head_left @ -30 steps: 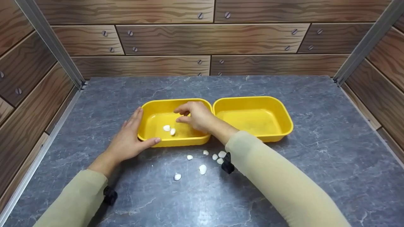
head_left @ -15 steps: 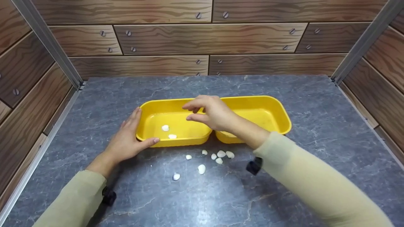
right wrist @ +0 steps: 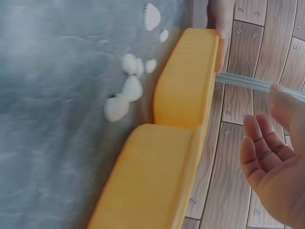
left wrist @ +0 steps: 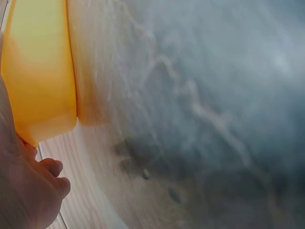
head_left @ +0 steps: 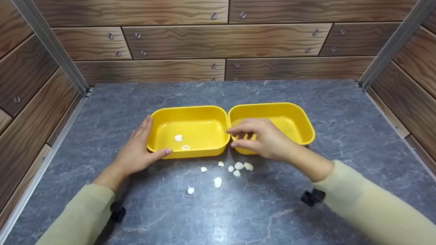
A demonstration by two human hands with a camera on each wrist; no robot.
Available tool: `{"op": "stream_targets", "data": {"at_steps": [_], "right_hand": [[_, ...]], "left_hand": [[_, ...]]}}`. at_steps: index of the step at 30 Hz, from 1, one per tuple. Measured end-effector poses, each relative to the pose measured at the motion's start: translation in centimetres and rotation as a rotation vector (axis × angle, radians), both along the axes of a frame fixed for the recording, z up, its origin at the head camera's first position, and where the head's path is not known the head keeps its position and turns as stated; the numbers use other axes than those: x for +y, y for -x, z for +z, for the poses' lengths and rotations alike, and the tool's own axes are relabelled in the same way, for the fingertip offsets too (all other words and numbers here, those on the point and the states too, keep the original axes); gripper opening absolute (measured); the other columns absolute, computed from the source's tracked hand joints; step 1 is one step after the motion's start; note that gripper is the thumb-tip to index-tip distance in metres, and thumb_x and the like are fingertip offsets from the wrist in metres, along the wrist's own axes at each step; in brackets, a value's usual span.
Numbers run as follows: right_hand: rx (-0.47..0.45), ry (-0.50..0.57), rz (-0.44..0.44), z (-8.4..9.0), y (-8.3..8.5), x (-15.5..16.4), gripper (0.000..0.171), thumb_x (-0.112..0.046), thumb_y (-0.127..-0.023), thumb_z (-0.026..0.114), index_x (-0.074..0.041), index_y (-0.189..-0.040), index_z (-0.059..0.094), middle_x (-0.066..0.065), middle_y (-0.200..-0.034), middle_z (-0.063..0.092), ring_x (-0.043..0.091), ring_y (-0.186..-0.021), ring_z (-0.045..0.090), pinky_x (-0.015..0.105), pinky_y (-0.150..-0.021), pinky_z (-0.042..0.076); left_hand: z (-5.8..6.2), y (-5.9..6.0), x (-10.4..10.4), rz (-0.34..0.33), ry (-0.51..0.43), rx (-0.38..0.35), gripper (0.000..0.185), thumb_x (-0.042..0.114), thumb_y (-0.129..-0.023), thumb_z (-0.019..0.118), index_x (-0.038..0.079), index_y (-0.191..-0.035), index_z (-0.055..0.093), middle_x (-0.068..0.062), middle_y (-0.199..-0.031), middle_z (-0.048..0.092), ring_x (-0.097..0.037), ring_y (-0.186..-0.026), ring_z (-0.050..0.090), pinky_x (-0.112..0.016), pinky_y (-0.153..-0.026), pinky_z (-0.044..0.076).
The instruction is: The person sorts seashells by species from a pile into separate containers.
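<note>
My left hand (head_left: 136, 151) holds the near left corner of the left yellow tub (head_left: 190, 153), thumb over the front rim and fingers along the side wall. Two white seashells lie in that tub: one seashell (head_left: 178, 137) on the floor, the other (head_left: 185, 147) partly hidden by the front wall. My right hand (head_left: 264, 139) hovers over the near left part of the right yellow tub (head_left: 299, 129). Its fingers are loosely bent, and the right wrist view shows the palm (right wrist: 281, 186) with nothing in it. Several seashells (head_left: 239, 165) lie on the table before the tubs.
The tubs stand side by side with their rims close together on the grey marbled table (head_left: 170, 217). Among the loose shells, a larger shell (head_left: 218, 182) and another shell (head_left: 190, 190) lie nearer to me. Wood-patterned walls (head_left: 204, 41) enclose the back and sides.
My right hand has moved from over the left tub, right and nearer, to the right tub. One shell in the left tub has shifted toward its front wall. The left hand stays put.
</note>
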State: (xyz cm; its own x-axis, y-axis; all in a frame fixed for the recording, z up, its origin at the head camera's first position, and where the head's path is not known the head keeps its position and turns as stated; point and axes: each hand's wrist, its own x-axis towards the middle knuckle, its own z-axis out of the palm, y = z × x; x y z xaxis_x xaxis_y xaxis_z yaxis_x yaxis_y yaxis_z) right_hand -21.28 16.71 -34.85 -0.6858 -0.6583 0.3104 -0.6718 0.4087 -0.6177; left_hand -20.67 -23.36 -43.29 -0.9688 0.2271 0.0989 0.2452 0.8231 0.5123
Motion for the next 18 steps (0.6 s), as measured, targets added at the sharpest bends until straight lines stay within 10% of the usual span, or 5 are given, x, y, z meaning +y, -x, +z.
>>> {"op": "stream_targets", "data": {"at_steps": [18], "right_hand": [[-0.113, -0.097, -0.032, -7.0, -3.0, 5.5, 0.031, -0.016, -0.092, 0.085, -0.008, -0.121, 0.079, 0.0, -0.106, 0.079, 0.014, -0.09, 0.071, 0.032, -0.078, 0.061]], "left_hand": [[0.0, 0.1, -0.1, 0.003, 0.005, 0.0, 0.122, 0.073, -0.091, 0.068, 0.008, -0.171, 0.004, -0.014, -0.178, 0.005, -0.04, -0.161, 0.015, -0.061, -0.129, 0.008]]}}
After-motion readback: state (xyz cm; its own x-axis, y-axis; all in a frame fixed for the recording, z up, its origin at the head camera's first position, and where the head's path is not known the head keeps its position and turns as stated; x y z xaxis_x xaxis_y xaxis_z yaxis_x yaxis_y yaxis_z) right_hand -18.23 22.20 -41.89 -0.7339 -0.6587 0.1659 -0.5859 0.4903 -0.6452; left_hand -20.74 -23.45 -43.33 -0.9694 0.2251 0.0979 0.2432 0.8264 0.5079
